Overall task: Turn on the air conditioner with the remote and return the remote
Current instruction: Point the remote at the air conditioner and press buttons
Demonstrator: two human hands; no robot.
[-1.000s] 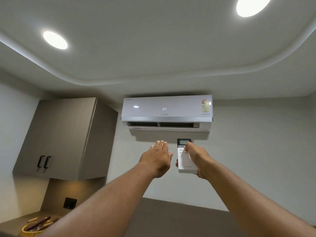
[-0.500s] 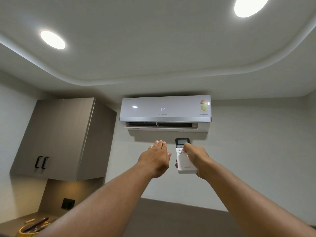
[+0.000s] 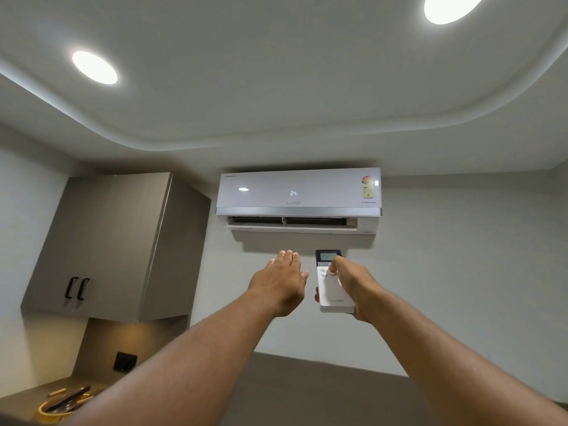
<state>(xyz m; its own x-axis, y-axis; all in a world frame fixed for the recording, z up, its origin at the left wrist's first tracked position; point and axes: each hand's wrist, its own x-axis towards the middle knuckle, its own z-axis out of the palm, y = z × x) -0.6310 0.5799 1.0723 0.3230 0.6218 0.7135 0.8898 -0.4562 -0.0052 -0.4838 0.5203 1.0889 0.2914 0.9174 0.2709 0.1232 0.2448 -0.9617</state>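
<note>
The air conditioner (image 3: 299, 192) front is super glossy plastic, you can see a ceiling light reflected in it, with a brushed-metal-looking strip along the bottom. The remote (image 3: 333, 287) is smooth white plastic, kinda satin. The cabinet (image 3: 104, 241) looks matt woodgrain laminate with black handles.

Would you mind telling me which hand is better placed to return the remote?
The right hand: it already holds the remote, while the left hand is raised, open and empty.
</note>
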